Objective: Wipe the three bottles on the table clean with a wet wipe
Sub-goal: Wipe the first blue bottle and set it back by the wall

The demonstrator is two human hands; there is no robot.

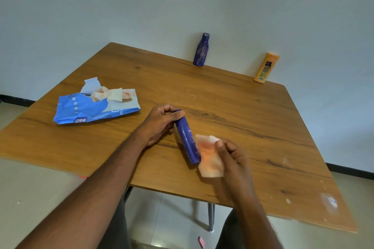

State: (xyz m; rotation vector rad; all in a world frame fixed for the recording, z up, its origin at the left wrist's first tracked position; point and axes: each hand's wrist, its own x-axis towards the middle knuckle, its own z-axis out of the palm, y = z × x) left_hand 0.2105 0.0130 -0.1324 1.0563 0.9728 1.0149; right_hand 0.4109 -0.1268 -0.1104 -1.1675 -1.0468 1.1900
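Wooden table (232, 107) fills mid-frame below a pale wall; at centre the left hand (159, 125) grips the hidden cap end of a tilted blue bottle (187, 141), the blurred right hand (232, 159) pinching a wet wipe (209, 157) against it. Patterned blue bottle (201, 50) and orange bottle (266, 67) stand upper right; torn-open wipes pack (91, 107) lies left

A wooden table (232, 95) with dark grain streaks fills most of the view; pale scuffed blotches mark its near right corner. Thin metal legs (211, 216) show under its near edge. Beyond the far edge rises a plain pale wall (141, 5) with a dark skirting strip (350, 170) along its foot. Below the near edge lies a light tiled floor (172, 212), where a small pink object (201, 242) rests, too small to identify.
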